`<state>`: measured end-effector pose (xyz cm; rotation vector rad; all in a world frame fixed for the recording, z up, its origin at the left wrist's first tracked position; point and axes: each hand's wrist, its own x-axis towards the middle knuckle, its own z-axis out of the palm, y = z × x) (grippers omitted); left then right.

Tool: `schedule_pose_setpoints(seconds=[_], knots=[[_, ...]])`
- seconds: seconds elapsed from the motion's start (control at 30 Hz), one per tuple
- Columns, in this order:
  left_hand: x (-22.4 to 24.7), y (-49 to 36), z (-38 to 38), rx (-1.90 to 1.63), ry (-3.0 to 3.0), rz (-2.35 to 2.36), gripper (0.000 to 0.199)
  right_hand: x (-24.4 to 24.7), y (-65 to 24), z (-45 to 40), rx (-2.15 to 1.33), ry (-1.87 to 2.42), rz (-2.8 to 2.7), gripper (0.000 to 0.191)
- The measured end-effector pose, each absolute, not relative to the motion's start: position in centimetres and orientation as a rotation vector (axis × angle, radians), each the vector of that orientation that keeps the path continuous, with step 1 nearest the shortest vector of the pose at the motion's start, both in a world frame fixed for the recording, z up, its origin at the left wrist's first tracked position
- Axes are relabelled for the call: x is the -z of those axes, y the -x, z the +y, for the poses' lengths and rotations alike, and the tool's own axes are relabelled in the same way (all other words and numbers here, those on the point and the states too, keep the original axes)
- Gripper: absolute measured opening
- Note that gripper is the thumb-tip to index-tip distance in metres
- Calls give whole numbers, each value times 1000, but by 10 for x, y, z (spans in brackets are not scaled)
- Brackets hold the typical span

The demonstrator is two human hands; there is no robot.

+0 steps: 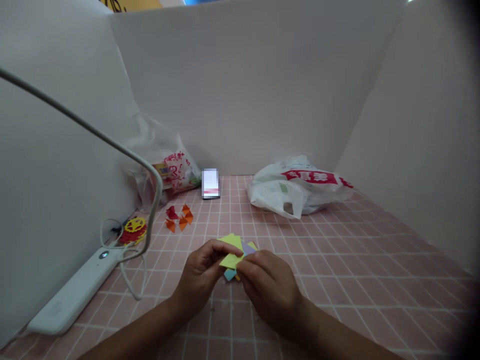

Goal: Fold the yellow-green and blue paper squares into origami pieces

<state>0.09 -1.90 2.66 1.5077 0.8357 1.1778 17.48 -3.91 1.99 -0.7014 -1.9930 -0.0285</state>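
Observation:
A small piece of yellow-green paper (231,259) is held between both hands, low in the middle of the head view. My left hand (202,270) grips its left side, with thumb and index finger pressed together. Closed on the right edge of the same paper are the fingertips of my right hand (268,280). Beneath and behind it lie more coloured papers, among them a lilac one (247,248) and a blue one (229,274), partly covered by the hands. Several folded orange pieces (183,222) and a red one (171,212) rest farther back at the left.
A phone (210,183) stands at the back, between two plastic bags (180,170) (300,187). At the left are a white power strip (75,292), yellow and red cut-outs (135,225) and a grey cable (93,131) hanging across. White walls (243,90) enclose the pink checked cloth (337,260).

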Motion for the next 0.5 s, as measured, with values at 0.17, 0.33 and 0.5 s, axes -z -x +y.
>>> schedule_pose_setpoints(seconds=[0.17,0.33,0.5], knots=[[-31,3,-21,-1138,-1615,825,20,-22,-174,-40,74,743,-1983,16],[-26,2,-22,-1104,-1522,722,30,-18,-175,-38,64,735,-1961,14],[-18,0,-25,-1133,-1420,686,24,-17,-175,-38,57,747,-1952,14]])
